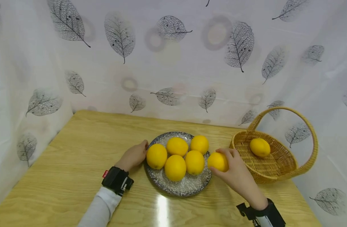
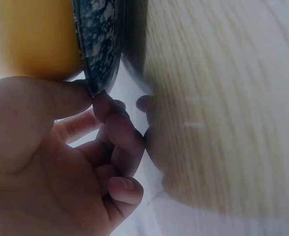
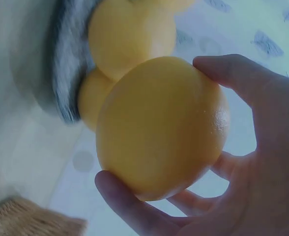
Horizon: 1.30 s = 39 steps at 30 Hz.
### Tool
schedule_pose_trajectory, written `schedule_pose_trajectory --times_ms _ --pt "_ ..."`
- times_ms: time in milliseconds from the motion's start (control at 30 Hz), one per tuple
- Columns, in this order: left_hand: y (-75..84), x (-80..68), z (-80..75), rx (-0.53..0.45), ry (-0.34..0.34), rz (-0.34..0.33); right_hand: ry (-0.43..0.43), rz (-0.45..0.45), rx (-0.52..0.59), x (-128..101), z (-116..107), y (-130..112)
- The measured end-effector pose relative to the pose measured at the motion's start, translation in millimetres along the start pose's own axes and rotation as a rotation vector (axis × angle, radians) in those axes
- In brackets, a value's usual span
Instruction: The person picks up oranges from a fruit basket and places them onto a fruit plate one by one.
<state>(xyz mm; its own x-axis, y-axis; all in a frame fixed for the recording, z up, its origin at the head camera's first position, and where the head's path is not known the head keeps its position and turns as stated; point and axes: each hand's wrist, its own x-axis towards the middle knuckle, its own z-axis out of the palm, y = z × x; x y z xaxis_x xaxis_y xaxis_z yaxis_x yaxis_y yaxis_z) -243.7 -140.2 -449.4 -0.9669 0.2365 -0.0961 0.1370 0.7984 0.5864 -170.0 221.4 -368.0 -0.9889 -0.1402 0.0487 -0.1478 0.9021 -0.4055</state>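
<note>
Several yellow lemons sit on a round speckled grey plate with a dark rim. My left hand is at the plate's left edge. Seen from the left wrist, its thumb and fingers pinch the plate rim, the other fingers curled beneath. My right hand holds one lemon at the plate's right edge, between the plate and the basket. In the right wrist view, thumb and fingers grip this lemon from opposite sides, and the plate with other lemons appears behind it.
A wicker basket with a tall arched handle stands on the right of the wooden table. One lemon lies inside it. A leaf-patterned curtain hangs behind the table and along its sides.
</note>
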Motion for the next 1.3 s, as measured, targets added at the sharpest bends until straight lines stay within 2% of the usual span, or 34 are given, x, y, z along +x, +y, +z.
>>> schedule_pose_trajectory --times_ms 200,567,900,1300 --pt "0.7 -2.0 -2.2 0.003 0.002 0.005 -0.008 0.005 0.026 -3.7 20.7 -5.2" --pt "-4.8 -1.7 -2.6 0.012 0.005 0.002 0.002 0.000 0.091 1.0 32.8 -7.7" --pt "-1.3 -1.7 -1.8 -0.021 -0.013 -0.023 -0.008 -0.077 0.130 9.4 46.9 -7.4" --pt "2.4 -1.2 -1.9 -0.006 0.000 -0.004 0.013 -0.149 0.116 19.0 55.7 -2.2"
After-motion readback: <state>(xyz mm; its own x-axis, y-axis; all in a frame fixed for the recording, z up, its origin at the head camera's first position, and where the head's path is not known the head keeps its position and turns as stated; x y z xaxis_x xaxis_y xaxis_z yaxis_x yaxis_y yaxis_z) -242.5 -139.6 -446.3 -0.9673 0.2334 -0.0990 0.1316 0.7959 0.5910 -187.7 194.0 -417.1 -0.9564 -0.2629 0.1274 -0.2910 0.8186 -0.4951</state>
